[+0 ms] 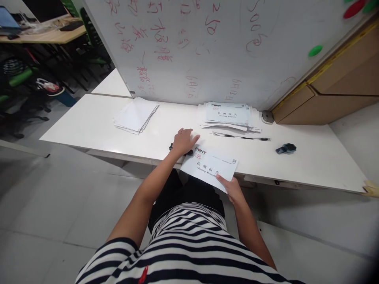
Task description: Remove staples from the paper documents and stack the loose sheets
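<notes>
Right hand (235,191) is gripping the lower right corner of a report (211,167) at the lower centre of the frame, with the thumb pressing on the printed face. The report is lying face up at a slight tilt; its upper part is overlapping the front edge of the white table (319,165), and its lower part is projecting past that edge. Its face is showing the words "PONY" and "Testing Report".

Left hand (183,141) is hovering or resting palm down at the centre of the frame, fingers extended and thumb spread apart; contact with the table cannot be confirmed. A black object (190,152) is lying beneath the left wrist, mostly hidden, just beside the upper left corner of the report.

A stack of reports (227,114) is standing right of centre, its lower sheets fanning out unevenly. A pile of white paper (136,114) is lying left of centre, edges misaligned. A black-and-white strip (241,137) is lying just below the stack, and a small dark blue object (286,148) is resting farther right.

A whiteboard (166,79) bearing red handwriting is rising behind the table across the upper centre. Cardboard boxes (340,75) are occupying the upper right.
</notes>
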Tool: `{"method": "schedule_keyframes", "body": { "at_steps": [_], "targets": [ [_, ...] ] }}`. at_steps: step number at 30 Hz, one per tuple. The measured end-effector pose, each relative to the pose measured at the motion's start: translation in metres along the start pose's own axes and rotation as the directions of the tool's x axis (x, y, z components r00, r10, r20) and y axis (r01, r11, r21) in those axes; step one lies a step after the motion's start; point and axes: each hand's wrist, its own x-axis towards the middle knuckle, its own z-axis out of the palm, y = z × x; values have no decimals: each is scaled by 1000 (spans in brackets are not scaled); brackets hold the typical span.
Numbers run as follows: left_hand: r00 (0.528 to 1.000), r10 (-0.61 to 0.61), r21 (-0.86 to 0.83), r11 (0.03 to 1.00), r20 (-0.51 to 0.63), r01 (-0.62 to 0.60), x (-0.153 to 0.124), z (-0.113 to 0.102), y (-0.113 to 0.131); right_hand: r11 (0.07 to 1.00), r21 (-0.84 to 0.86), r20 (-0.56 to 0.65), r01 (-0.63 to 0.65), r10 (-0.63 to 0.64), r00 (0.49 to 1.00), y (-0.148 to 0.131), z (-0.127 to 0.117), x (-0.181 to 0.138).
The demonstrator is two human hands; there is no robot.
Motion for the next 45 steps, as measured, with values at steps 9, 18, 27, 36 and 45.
{"method": "schedule_keyframes", "body": {
  "at_steps": [9,18,27,36,45],
  "targets": [
    [975,150,-26,987,-163,-157,-41,-25,-25,1000,-22,-4,4,-4,1000,-8,1,-8],
    [965,172,89,984,-197,-157,-45,0,-49,987,-154,42,49,-43,998,-26,-16,-7],
    [963,132,36,991,-237,-127,-46,0,-49,953,-287,-65,97,-121,991,-55,-45,-14],
    [956,134,75,990,-261,-118,-47,2,-48,963,-250,-59,104,-122,991,-49,-50,-17],
    [953,135,75,990,-271,-119,-47,2,-49,957,-270,-78,106,-132,988,-40,-51,-13]
  ]
}}
